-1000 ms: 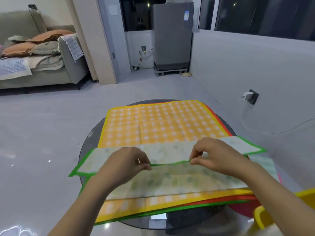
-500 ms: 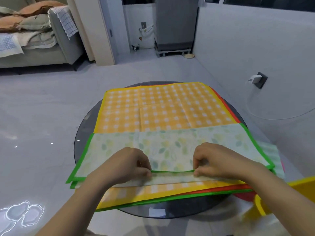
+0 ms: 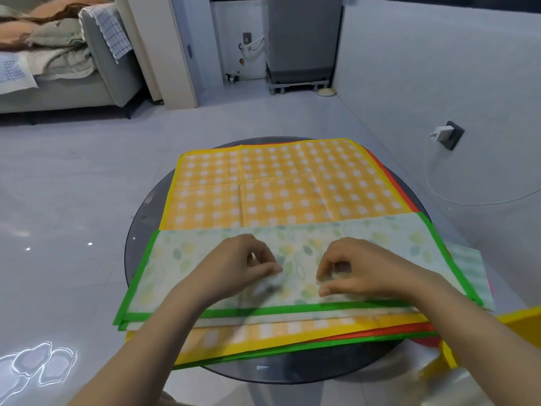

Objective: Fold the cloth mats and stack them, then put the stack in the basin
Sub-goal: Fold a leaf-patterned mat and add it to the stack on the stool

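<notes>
I see both hands low in the centre of the frame, resting on the green-bordered leaf-print mat (image 3: 366, 238). My left hand (image 3: 237, 268) sits just left of centre with its fingers curled inward and the thumb tip nearly meeting them; the blur there keeps me from telling whether any cloth is pinched between them. My right hand (image 3: 360, 271) lies just right of centre, fingers bent and thumb stretched along the mat, and again I cannot tell whether it grips the fabric or only presses on it. The two hands are near each other but apart, with a strip of leaf print showing between them.

The leaf-print mat is folded into a long band that runs across the lower middle of the frame, its green edge doubled at the lower left corner. It lies on top of the yellow checked mat (image 3: 278, 186), which spreads flat toward the upper centre. Beneath that, a red mat's edge (image 3: 389, 177) peeks out on the right side, and another green edge (image 3: 292, 348) shows along the bottom of the pile. The whole pile rests on a round dark glass table (image 3: 140, 218). At the lower right edge of the frame, part of a yellow basin (image 3: 521, 317) shows, just beside the pile and under my right forearm.
</notes>
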